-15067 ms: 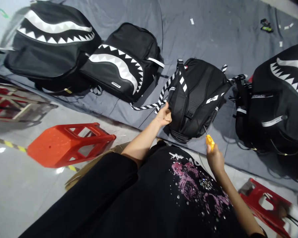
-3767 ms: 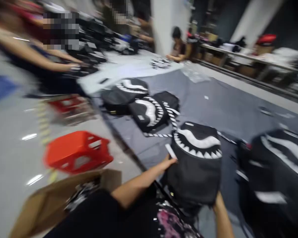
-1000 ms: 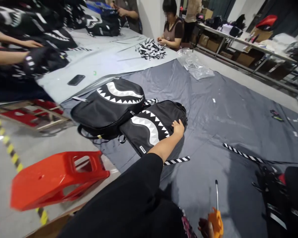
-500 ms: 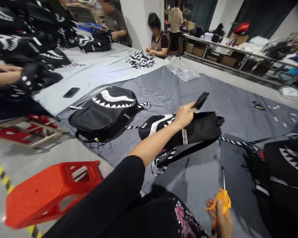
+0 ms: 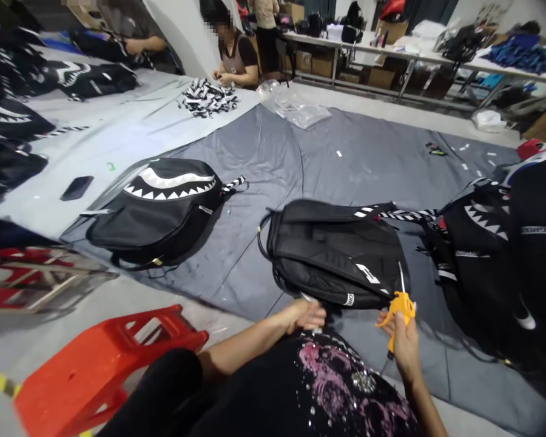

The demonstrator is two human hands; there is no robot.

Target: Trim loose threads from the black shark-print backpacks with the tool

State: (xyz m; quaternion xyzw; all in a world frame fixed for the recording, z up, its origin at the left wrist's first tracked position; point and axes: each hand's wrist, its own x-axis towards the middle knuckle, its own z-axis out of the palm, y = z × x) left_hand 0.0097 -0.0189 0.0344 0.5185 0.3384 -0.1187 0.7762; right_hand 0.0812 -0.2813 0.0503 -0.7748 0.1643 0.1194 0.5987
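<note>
One black backpack lay back-panel up on the grey sheet straight ahead of the person, its long axis running left to right and its striped straps trailing off to the right. The left hand rested at the bag's near edge; whether its fingers pinched anything could not be told. The right hand was closed around one orange-handled tool, its thin metal tip pointing up at the bag. One shark-mouth backpack lay further left, and two more bags were heaped on the right.
</note>
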